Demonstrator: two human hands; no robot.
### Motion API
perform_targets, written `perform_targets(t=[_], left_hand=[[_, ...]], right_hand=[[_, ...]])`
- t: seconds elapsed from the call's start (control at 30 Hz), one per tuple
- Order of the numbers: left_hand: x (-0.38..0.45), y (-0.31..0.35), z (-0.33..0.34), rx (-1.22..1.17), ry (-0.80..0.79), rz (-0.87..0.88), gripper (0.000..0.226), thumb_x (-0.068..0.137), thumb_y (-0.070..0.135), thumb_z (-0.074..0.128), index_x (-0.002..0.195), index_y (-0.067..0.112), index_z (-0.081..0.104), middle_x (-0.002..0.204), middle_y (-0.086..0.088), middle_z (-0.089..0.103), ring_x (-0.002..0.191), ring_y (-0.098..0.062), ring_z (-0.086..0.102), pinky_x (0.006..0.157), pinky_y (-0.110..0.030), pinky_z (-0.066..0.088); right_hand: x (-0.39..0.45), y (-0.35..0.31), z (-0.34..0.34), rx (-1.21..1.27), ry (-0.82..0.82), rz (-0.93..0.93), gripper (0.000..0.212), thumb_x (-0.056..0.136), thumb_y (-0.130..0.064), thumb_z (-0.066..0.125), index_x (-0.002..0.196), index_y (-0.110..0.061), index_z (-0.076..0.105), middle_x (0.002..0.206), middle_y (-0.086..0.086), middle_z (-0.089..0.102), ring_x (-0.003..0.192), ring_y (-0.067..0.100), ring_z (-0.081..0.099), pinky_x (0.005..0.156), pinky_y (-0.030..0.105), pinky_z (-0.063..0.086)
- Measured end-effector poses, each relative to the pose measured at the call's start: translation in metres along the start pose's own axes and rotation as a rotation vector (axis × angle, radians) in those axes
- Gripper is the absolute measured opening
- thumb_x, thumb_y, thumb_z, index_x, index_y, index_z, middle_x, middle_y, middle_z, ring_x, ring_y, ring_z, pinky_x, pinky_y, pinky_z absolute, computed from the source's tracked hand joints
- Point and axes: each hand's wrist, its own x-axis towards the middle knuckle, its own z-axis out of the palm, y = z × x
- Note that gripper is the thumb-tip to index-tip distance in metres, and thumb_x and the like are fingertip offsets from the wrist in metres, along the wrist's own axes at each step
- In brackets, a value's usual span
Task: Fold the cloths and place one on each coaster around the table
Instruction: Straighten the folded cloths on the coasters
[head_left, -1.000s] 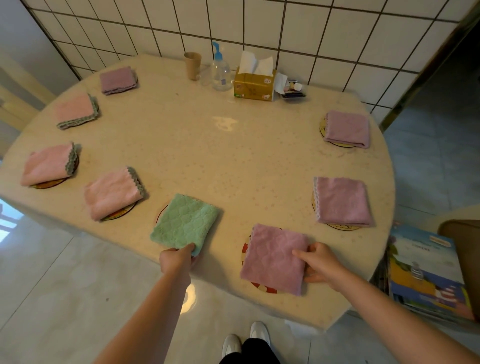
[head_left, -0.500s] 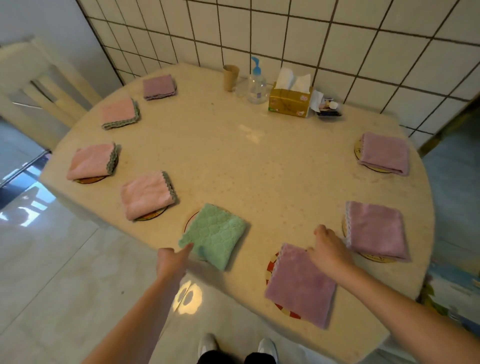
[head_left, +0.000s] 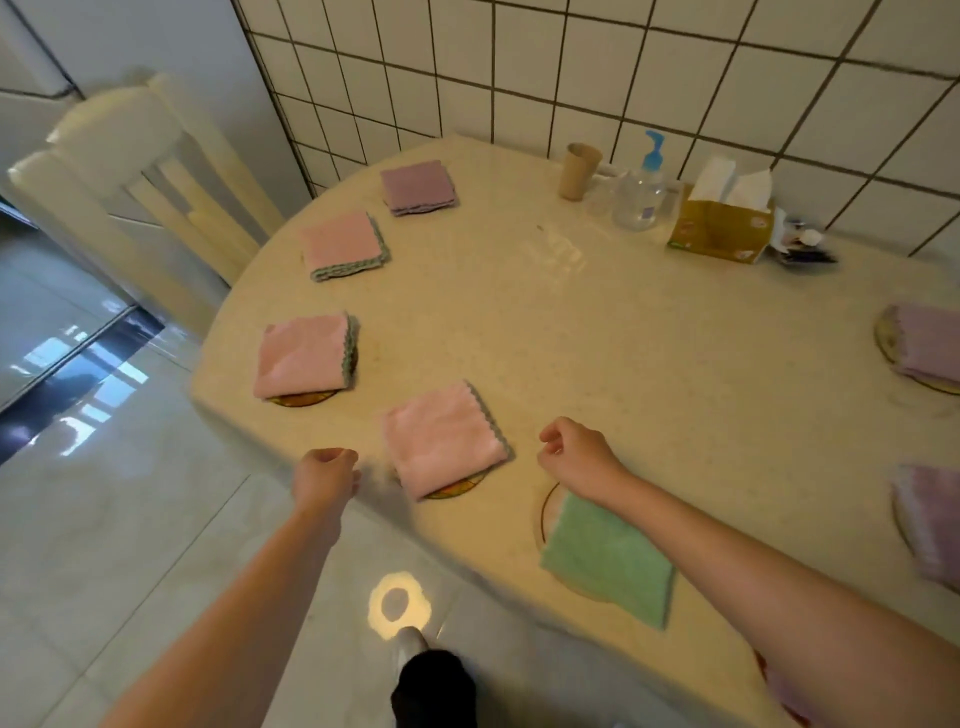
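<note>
Both hands have let go of the cloths they were touching a second ago. Then, the left hand (head_left: 326, 475) pinched the near corner of the green cloth (head_left: 605, 558) and the right hand (head_left: 574, 451) pressed on the purple cloth beside it; now both hover on either side of the nearest pink cloth (head_left: 444, 441), which lies folded over its coaster (head_left: 454, 488) at the near-left edge of the desk (head_left: 623, 338). The view has swung left with the person, so the chair (head_left: 130, 171) now shows behind the desk's left edge.

The fingers of both hands are loosely curled toward the palm and hold nothing. The left hand hangs just off the desk's edge; the right hand is above the desk top, its forearm crossing the far corner of the green cloth.

The green cloth rests folded on its coaster at the near edge. 2 more pink cloths (head_left: 304, 356) (head_left: 343, 244) and a purple one (head_left: 418, 186) sit along the left edge, and 2 purple cloths (head_left: 930, 343) (head_left: 930, 519) lie partly out of view at the right edge. Every coaster in view already carries a cloth, so the placing looks done or nearly so. The hands seem to be moving along to square up the pink cloth next.
</note>
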Motion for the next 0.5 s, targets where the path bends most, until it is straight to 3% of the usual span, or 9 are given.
perform_targets(t=[0.13,0.27,0.37,0.47,0.5], left_hand=[[0.052,0.032,-0.021,-0.178,-0.060,-0.066,0.004,0.088,0.003,0.055,0.087,0.002,0.058,0.076,-0.010,0.058,0.075,-0.023,0.059,0.079,-0.036,0.052],[0.093,0.056,-0.021,-0.387,-0.060,-0.159,0.014,0.086,-0.002,0.055,0.074,0.004,0.051,0.061,-0.012,0.060,0.061,-0.020,0.057,0.058,-0.029,0.054],[0.121,0.065,-0.015,-0.548,-0.101,-0.257,0.006,0.086,-0.003,0.052,0.087,0.002,0.050,0.067,-0.015,0.057,0.058,-0.021,0.059,0.046,-0.025,0.054],[0.138,0.070,-0.009,-0.610,-0.156,-0.333,0.026,0.087,0.001,0.051,0.111,0.009,0.046,0.066,-0.010,0.054,0.059,-0.015,0.058,0.046,-0.023,0.054],[0.141,0.071,-0.007,-0.617,-0.167,-0.344,0.031,0.087,0.002,0.051,0.116,0.011,0.045,0.072,-0.009,0.052,0.064,-0.014,0.056,0.051,-0.024,0.055]], right_hand=[[0.031,-0.041,0.036,-0.016,0.012,0.099,0.043,0.085,-0.025,0.059,0.125,-0.010,0.050,0.122,0.007,0.058,0.108,0.022,0.056,0.086,0.029,0.044],[0.051,-0.062,0.050,0.010,0.016,0.240,0.055,0.086,-0.032,0.060,0.132,-0.007,0.043,0.127,0.010,0.056,0.112,0.025,0.055,0.090,0.032,0.045],[0.065,-0.069,0.055,-0.019,0.012,0.299,0.047,0.085,-0.035,0.061,0.119,-0.003,0.053,0.114,0.012,0.061,0.105,0.028,0.058,0.083,0.033,0.046],[0.073,-0.068,0.057,-0.009,-0.005,0.324,0.034,0.082,-0.042,0.064,0.089,-0.008,0.062,0.089,0.009,0.065,0.091,0.027,0.064,0.065,0.031,0.044],[0.074,-0.068,0.056,-0.004,-0.007,0.325,0.036,0.080,-0.043,0.066,0.091,-0.008,0.061,0.089,0.009,0.064,0.091,0.027,0.063,0.066,0.032,0.044]])
